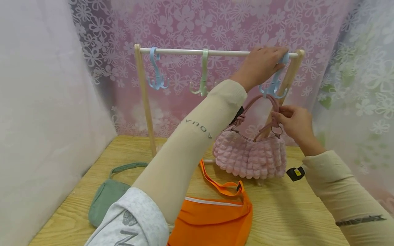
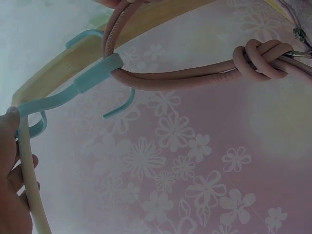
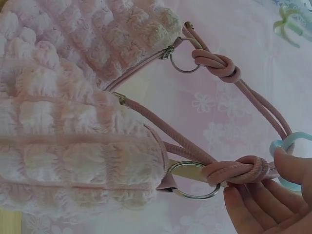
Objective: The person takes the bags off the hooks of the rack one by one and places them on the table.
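Observation:
A puffy pink handbag (image 1: 249, 157) hangs by its knotted strap (image 2: 180, 82) from the blue hook (image 1: 273, 89) at the right end of the rack. My left hand (image 1: 260, 65) grips the white rail (image 1: 227, 53) at that hook's top, thumb against the hook and fingers behind the rail in the left wrist view. Lower down, my right hand (image 1: 295, 123) pinches the strap near its right-hand knot (image 3: 239, 170), just above a metal ring (image 3: 195, 195). In the right wrist view the bag's quilted side fills the left half.
Another blue hook (image 1: 158, 77) and a pale green hook (image 1: 203, 75) hang along the rail. An orange bag (image 1: 212, 218) and a green bag (image 1: 107, 198) lie on the wooden table (image 1: 295, 212), partly behind my left arm. A floral curtain (image 1: 184, 20) closes the back.

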`<move>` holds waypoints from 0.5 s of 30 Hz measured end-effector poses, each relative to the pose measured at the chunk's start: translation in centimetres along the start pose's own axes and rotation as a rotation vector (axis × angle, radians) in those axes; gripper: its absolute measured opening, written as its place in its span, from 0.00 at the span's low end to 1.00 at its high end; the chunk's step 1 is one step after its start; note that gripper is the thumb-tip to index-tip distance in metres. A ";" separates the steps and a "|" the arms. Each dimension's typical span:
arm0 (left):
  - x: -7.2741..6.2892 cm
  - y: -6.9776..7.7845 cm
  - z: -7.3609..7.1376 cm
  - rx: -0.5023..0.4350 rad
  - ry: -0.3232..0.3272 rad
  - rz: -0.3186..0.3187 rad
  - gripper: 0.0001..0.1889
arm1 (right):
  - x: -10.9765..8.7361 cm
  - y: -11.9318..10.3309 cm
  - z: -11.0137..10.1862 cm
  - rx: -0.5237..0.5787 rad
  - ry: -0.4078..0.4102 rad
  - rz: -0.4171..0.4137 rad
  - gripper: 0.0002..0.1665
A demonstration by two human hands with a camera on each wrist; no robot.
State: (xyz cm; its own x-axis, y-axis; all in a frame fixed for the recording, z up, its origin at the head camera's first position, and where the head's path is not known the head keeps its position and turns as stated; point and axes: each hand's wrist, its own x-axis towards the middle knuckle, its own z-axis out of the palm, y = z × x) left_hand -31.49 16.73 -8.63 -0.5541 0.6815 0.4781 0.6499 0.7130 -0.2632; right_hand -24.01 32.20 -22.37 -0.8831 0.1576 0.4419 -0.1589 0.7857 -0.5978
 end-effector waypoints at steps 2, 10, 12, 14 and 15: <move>0.0 0.1 0.3 0.002 0.016 -0.010 0.31 | -0.1 0.2 0.2 0.011 0.007 0.002 0.30; -0.1 0.5 1.0 -0.027 0.043 -0.077 0.29 | -0.2 0.6 0.7 0.024 0.015 -0.002 0.30; -0.1 0.4 1.0 -0.050 0.050 -0.104 0.29 | -0.2 0.7 0.9 0.027 0.016 0.001 0.30; -0.1 0.3 0.9 -0.073 0.058 -0.127 0.29 | -0.2 0.8 1.1 0.029 0.021 0.006 0.31; -0.1 0.3 0.8 -0.083 0.062 -0.134 0.29 | -0.2 0.9 1.2 0.027 0.027 0.004 0.32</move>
State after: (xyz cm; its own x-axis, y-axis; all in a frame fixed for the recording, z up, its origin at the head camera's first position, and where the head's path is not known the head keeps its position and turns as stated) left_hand -31.66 16.99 -9.47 -0.6072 0.5676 0.5560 0.6143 0.7792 -0.1245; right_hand -24.51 32.17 -23.76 -0.8718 0.1770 0.4568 -0.1674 0.7686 -0.6174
